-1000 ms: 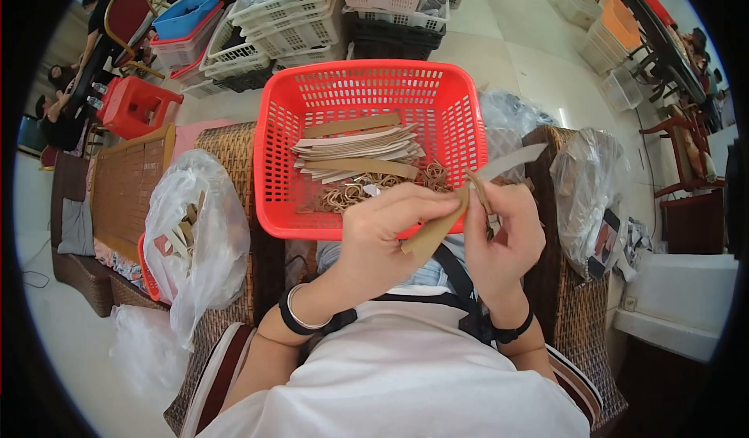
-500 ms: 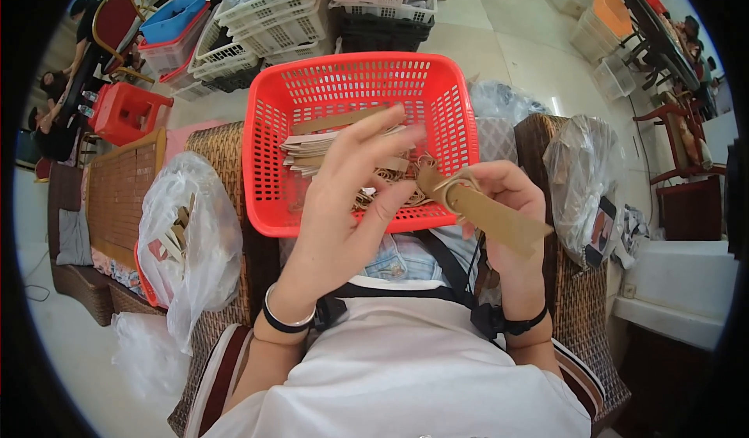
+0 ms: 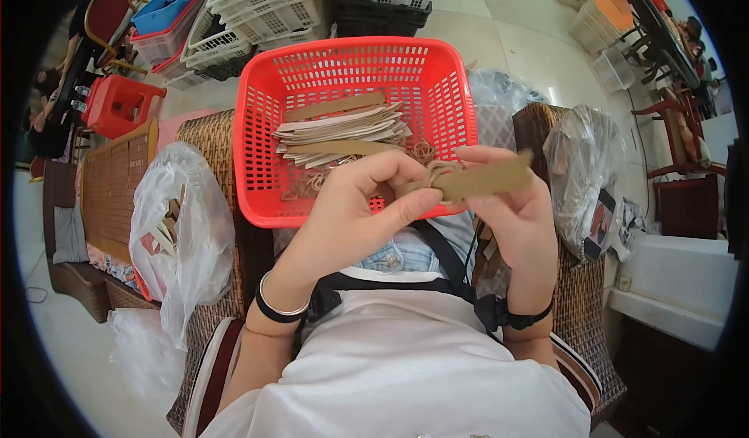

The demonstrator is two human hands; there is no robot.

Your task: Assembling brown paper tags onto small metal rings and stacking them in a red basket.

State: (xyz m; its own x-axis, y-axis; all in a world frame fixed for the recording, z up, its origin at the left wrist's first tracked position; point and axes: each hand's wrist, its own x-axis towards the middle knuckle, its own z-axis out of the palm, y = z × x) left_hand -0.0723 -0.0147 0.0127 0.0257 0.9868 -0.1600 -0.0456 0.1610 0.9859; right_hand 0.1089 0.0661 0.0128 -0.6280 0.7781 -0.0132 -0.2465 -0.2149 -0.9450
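My right hand (image 3: 521, 223) holds a flat tan strip (image 3: 485, 181) up over the near right edge of a red plastic basket (image 3: 239, 157). A thin beige cord (image 3: 443, 170) is looped about the strip's left end. There my left hand (image 3: 331, 223) pinches the cord, thumb against fingers; the exact grip of its fingertips is partly hidden. Inside the basket lies a fanned pile of similar strips (image 3: 343, 126) with pale edges. Loose beige cords (image 3: 424, 151) lie beside the pile, some of them behind my hands.
A clear plastic bag (image 3: 183, 227) with strips in it rests on the woven armrest at left. Another clear bag (image 3: 581, 169) sits on the right armrest. Stacked crates (image 3: 273, 17) and a red stool (image 3: 121, 104) stand beyond. Other people are at tables farther off.
My left hand has come down and right from above the basket, its spread fingers now closed at the cord. The strip has swung up to nearly level in my right hand.
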